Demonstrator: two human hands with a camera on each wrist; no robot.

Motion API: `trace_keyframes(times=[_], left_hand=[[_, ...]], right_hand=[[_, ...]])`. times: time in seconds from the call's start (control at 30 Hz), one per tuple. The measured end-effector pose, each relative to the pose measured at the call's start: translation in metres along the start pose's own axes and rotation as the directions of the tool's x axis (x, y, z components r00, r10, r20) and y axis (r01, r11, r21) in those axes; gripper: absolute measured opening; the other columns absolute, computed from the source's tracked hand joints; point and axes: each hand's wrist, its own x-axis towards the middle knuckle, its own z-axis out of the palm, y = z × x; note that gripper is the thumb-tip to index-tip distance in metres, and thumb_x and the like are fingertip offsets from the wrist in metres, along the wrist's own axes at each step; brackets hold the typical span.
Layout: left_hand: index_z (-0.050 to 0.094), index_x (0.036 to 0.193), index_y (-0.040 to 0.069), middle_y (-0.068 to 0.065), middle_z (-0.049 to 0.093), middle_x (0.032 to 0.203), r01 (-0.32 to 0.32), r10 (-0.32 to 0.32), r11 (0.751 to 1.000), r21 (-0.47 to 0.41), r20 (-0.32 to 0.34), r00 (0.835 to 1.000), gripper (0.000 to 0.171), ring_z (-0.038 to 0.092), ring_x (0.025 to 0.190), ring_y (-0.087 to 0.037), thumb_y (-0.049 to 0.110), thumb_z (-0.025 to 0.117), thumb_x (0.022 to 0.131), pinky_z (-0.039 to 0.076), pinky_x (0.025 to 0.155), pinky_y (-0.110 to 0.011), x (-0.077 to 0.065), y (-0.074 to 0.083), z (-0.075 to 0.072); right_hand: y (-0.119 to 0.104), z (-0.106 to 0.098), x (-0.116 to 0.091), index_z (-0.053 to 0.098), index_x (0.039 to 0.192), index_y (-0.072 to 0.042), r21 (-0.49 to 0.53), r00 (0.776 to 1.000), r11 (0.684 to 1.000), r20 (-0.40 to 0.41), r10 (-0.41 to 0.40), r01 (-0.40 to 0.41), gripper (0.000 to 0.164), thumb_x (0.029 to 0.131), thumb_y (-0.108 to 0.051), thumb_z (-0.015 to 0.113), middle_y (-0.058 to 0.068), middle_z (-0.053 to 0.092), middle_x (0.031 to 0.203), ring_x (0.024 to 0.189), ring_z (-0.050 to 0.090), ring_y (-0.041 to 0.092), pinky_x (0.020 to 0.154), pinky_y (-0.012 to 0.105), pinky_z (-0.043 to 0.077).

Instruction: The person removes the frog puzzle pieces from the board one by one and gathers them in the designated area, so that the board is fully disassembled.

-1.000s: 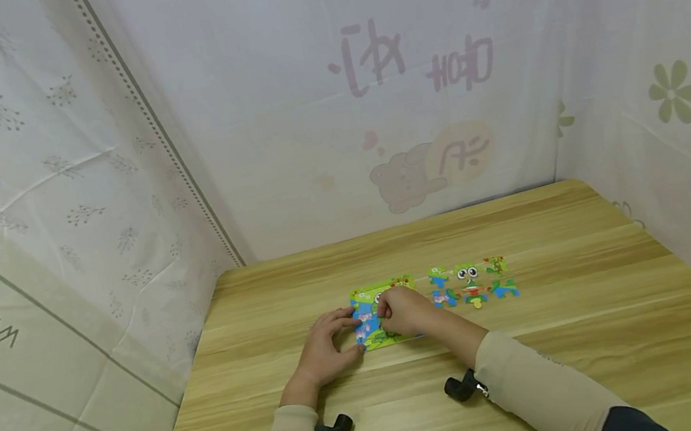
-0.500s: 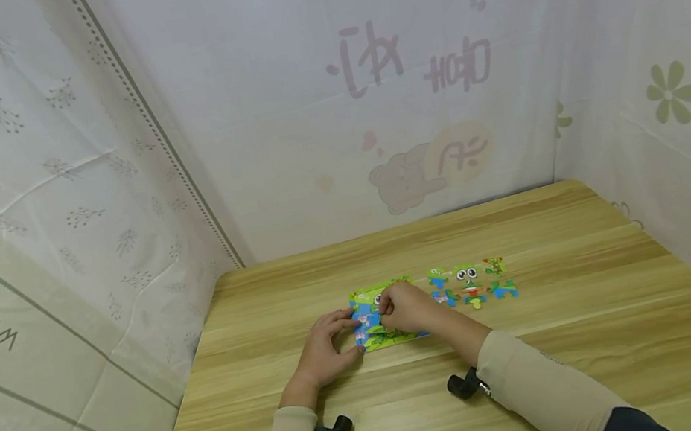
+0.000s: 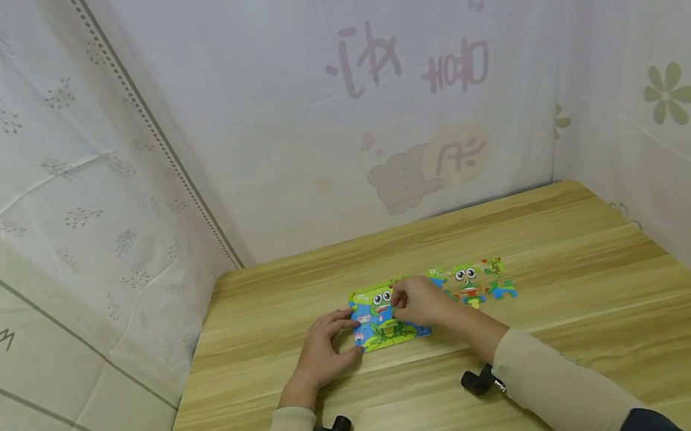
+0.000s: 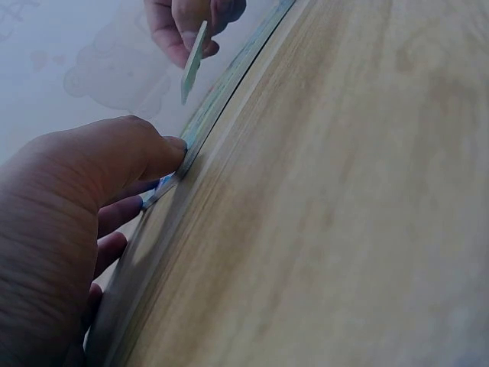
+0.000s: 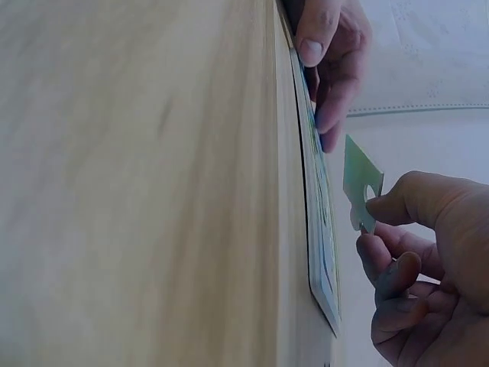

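Observation:
A flat puzzle board with a green frog on blue and green lies on the wooden table. At its left edge rests my left hand, fingers spread and fingertips on the edge. In the left wrist view the left thumb touches the near rim of the board. My right hand, over the board's right part, pinches a small puzzle piece between thumb and fingertips. That piece is held on edge, above the board, with its plain pale green side showing in the right wrist view.
Several loose puzzle pieces lie to the right of the board, with frog eyes and a mouth on some; my right hand partly covers the nearest ones. Patterned cloth hangs behind the table and along both sides.
My right hand has lifted from the board's middle and shifted right with the puzzle piece, uncovering more of the frog. The left hand has stayed at the left edge.

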Motion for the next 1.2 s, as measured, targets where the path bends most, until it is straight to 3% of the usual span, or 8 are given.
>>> trace_keyframes(times=[0.17, 0.37, 0.57, 0.9, 1.2], left_hand=[[0.075, 0.126, 0.017, 0.0, 0.055, 0.154, 0.008, -0.008, 1.0, 0.016, 0.001, 1.0, 0.043, 0.044, 0.145, -0.026, 0.025, 0.086, 0.085, 0.034, 0.12, -0.057, 0.0, 0.0, 0.0], [0.075, 0.127, 0.018, 0.0, 0.054, 0.155, 0.017, -0.018, 1.0, 0.016, 0.011, 1.0, 0.043, 0.043, 0.146, -0.025, 0.026, 0.086, 0.086, 0.032, 0.121, -0.058, -0.001, 0.001, 0.0], [0.075, 0.127, 0.018, 0.0, 0.055, 0.154, 0.003, -0.003, 1.0, 0.029, 0.001, 1.0, 0.043, 0.044, 0.145, -0.026, 0.026, 0.086, 0.085, 0.033, 0.12, -0.058, 0.0, -0.001, 0.001], [0.075, 0.127, 0.018, 0.0, 0.055, 0.154, -0.011, 0.011, 0.999, 0.038, 0.002, 1.0, 0.043, 0.045, 0.145, -0.026, 0.028, 0.085, 0.086, 0.033, 0.121, -0.057, 0.002, -0.001, 0.0], [0.074, 0.128, 0.018, -0.001, 0.055, 0.154, -0.004, 0.004, 0.999, 0.036, 0.011, 1.0, 0.043, 0.044, 0.146, -0.028, 0.028, 0.085, 0.087, 0.032, 0.121, -0.058, 0.0, -0.001, 0.0]], right_hand=[[0.003, -0.007, -0.005, 0.072, 0.091, -0.012, 0.035, 1.0, 0.999, 0.008, 0.012, -0.012, 0.004, 0.095, -0.012, 0.075, -0.003, 0.065, 0.083, 0.063, 0.062, 0.014, 0.06, 0.03, 0.054], [0.007, -0.017, -0.012, 0.074, 0.093, -0.015, 0.004, 0.999, 0.999, -0.02, 0.043, -0.042, 0.002, 0.094, -0.015, 0.076, -0.007, 0.066, 0.085, 0.075, 0.06, 0.014, 0.068, 0.032, 0.052], [0.013, -0.025, -0.02, 0.072, 0.088, -0.022, -0.02, 0.998, 0.999, -0.051, 0.048, -0.049, 0.009, 0.093, -0.017, 0.078, -0.008, 0.066, 0.083, 0.07, 0.06, 0.015, 0.063, 0.033, 0.051], [0.031, -0.038, -0.032, 0.071, 0.084, -0.02, -0.012, 0.997, 0.999, -0.067, 0.03, -0.031, 0.014, 0.092, -0.012, 0.079, -0.007, 0.065, 0.083, 0.071, 0.059, 0.014, 0.064, 0.031, 0.052], [0.038, -0.046, -0.045, 0.071, 0.085, -0.022, -0.048, 0.996, 0.996, -0.048, 0.075, -0.078, 0.013, 0.093, -0.017, 0.08, -0.007, 0.065, 0.086, 0.062, 0.055, 0.014, 0.06, 0.032, 0.049]])
